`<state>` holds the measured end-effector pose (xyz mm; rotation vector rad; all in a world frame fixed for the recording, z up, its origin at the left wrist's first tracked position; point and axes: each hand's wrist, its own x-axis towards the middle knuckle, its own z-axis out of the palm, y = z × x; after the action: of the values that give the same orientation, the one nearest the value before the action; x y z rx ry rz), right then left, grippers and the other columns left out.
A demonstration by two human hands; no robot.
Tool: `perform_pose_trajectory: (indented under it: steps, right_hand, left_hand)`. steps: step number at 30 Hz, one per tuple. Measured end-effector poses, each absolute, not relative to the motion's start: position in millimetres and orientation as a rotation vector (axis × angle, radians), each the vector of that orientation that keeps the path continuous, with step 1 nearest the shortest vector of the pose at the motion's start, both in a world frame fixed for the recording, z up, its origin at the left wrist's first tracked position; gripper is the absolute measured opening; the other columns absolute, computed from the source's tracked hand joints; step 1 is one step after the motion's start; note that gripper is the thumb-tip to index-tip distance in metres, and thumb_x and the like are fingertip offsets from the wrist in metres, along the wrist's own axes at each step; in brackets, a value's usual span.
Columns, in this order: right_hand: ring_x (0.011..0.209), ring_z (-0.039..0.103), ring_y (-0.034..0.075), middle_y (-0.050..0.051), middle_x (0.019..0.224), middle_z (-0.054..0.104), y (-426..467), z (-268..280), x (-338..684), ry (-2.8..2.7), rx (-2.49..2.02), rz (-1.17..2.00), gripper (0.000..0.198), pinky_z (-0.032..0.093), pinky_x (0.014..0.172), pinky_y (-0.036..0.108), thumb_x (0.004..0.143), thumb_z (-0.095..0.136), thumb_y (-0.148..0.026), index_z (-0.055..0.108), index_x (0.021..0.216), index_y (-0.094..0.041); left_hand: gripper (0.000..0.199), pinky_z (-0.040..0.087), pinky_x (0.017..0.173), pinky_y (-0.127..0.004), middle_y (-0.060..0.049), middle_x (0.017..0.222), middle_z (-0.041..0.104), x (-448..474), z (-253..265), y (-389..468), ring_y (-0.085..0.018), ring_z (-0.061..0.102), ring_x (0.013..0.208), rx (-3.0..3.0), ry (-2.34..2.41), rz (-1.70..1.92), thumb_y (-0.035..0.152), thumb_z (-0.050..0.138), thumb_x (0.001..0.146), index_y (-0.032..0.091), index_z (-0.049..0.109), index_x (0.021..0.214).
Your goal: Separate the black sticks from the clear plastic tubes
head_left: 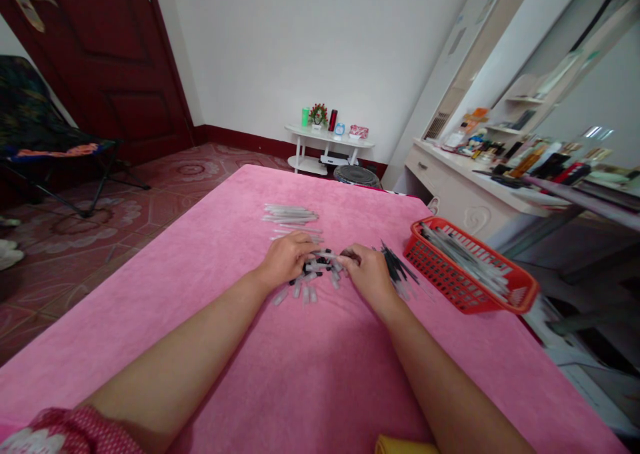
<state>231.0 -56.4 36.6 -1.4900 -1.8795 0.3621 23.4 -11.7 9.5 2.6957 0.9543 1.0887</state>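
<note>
Both my hands work close together over a pile of small translucent pen caps (306, 294), some with black ends, on the pink cloth. My left hand (286, 261) is closed, its fingers curled at the pile's left side. Opposite it, my right hand (371, 273) pinches with thumb and fingertips. A pale, slim pen piece (327, 255) spans the gap between the two hands; its ends are hidden by the fingers. Beyond my left hand lies a row of whitish pen barrels (290, 213). Thin black pen pieces (400, 266) are bunched right of my right hand.
A red plastic basket (440, 282) full of long grey pen pieces stands at the table's right edge. The pink cloth (300, 387) covers the table. Something yellow (403, 446) shows at the near edge. A cluttered dresser (470, 181) stands to the right.
</note>
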Motion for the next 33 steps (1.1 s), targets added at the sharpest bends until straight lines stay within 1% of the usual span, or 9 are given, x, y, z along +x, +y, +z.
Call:
perform_pose_trajectory:
  steps: [4,7,11,14,18,24,28,30,33]
  right_hand:
    - [0.06,0.058,0.014,0.003,0.07,0.068,-55,35,232,-1.798,-1.437,0.427,0.009,0.041,0.059,0.023,0.073,0.061,-0.02,0.068,0.077,-0.016]
    - [0.064,0.06,0.015,0.004,0.073,0.069,-55,34,231,-1.805,-1.393,0.422,0.012,0.043,0.062,0.024,0.073,0.058,-0.017,0.069,0.078,-0.016]
    - [0.077,0.064,0.017,0.006,0.083,0.072,-57,35,229,-1.786,-1.364,0.401,0.018,0.047,0.073,0.027,0.073,0.055,-0.016,0.069,0.084,-0.017]
    - [0.074,0.065,0.017,0.005,0.082,0.071,-59,38,227,-1.716,-1.358,0.438,0.017,0.048,0.071,0.027,0.074,0.056,-0.018,0.067,0.086,-0.017]
    - [0.063,0.061,0.016,0.003,0.07,0.067,-62,46,224,-1.729,-1.418,0.396,0.011,0.043,0.061,0.024,0.078,0.054,-0.024,0.063,0.076,-0.018]
    - [0.061,0.057,0.015,0.002,0.066,0.064,-65,58,212,-1.819,-1.676,0.19,0.013,0.034,0.059,0.023,0.084,0.049,-0.024,0.061,0.081,-0.019]
    - [0.063,0.056,0.016,0.007,0.067,0.065,-66,55,202,-1.804,-1.82,0.014,0.028,0.029,0.058,0.025,0.091,0.039,-0.027,0.061,0.075,-0.018]
    - [0.062,0.056,0.016,0.007,0.067,0.065,-66,49,198,-1.755,-1.828,-0.004,0.037,0.029,0.058,0.026,0.093,0.035,-0.031,0.06,0.07,-0.018]
    - [0.06,0.056,0.016,0.005,0.066,0.065,-66,38,195,-1.686,-1.715,0.063,0.036,0.031,0.058,0.024,0.093,0.036,-0.036,0.06,0.072,-0.018]
  left_hand:
    - [0.027,0.047,0.077,-0.03,-0.006,0.09,0.066,24,11,-14,-0.018,0.058,0.088,2.652,0.977,1.063,0.013,0.054,0.082,0.021,0.07,0.102]
    - [0.024,0.047,0.077,-0.03,-0.006,0.088,0.067,25,10,-13,-0.019,0.059,0.088,2.612,1.016,1.071,0.014,0.056,0.081,0.021,0.071,0.098]
    - [0.023,0.047,0.075,-0.03,-0.006,0.086,0.066,24,9,-11,-0.018,0.059,0.085,2.593,1.006,1.105,0.014,0.055,0.082,0.021,0.071,0.097]
    - [0.022,0.048,0.076,-0.031,-0.007,0.086,0.066,25,8,-10,-0.019,0.059,0.085,2.578,0.981,1.173,0.018,0.055,0.084,0.019,0.071,0.098]
    - [0.023,0.048,0.079,-0.033,-0.008,0.09,0.066,25,11,-12,-0.019,0.059,0.088,2.589,0.946,1.285,0.017,0.054,0.084,0.019,0.07,0.1]
    - [0.028,0.048,0.081,-0.033,-0.007,0.094,0.067,26,13,-18,-0.02,0.059,0.094,2.602,0.966,1.383,0.01,0.053,0.08,0.019,0.07,0.1]
    - [0.028,0.049,0.08,-0.033,-0.007,0.093,0.067,27,13,-22,-0.02,0.059,0.093,2.594,1.034,1.38,0.009,0.054,0.079,0.021,0.07,0.098]
    - [0.027,0.049,0.08,-0.033,-0.007,0.093,0.067,28,13,-24,-0.02,0.058,0.093,2.584,1.065,1.372,0.009,0.055,0.079,0.021,0.07,0.098]
    - [0.026,0.048,0.082,-0.033,-0.006,0.094,0.067,28,13,-28,-0.02,0.057,0.094,2.569,1.109,1.356,0.011,0.056,0.079,0.021,0.071,0.098]
